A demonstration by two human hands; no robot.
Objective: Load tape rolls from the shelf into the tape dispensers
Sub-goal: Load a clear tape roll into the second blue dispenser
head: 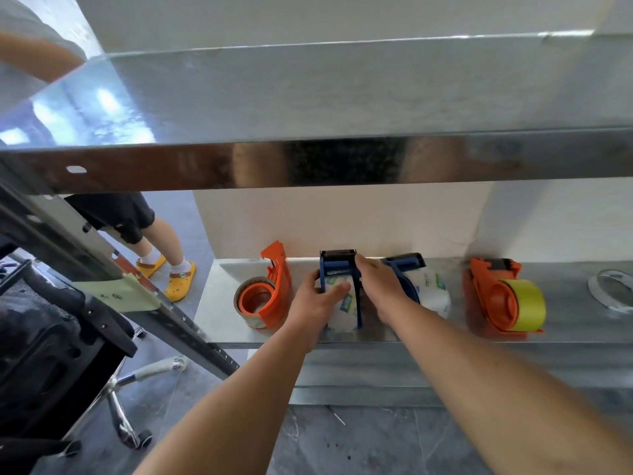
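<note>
Your left hand (pixel 317 296) grips the white tape roll (pixel 337 308) in the blue dispenser (pixel 340 269) on the lower shelf (pixel 219 303), and your right hand (pixel 378 284) holds the dispenser's top. Three more loaded dispensers flank it: orange (pixel 270 289), blue (pixel 407 269), orange (pixel 493 296).

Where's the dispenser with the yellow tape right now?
In the head view, the orange dispenser with the yellow tape sits on the lower metal shelf, right of the two blue dispensers and left of a loose white tape ring.
</note>
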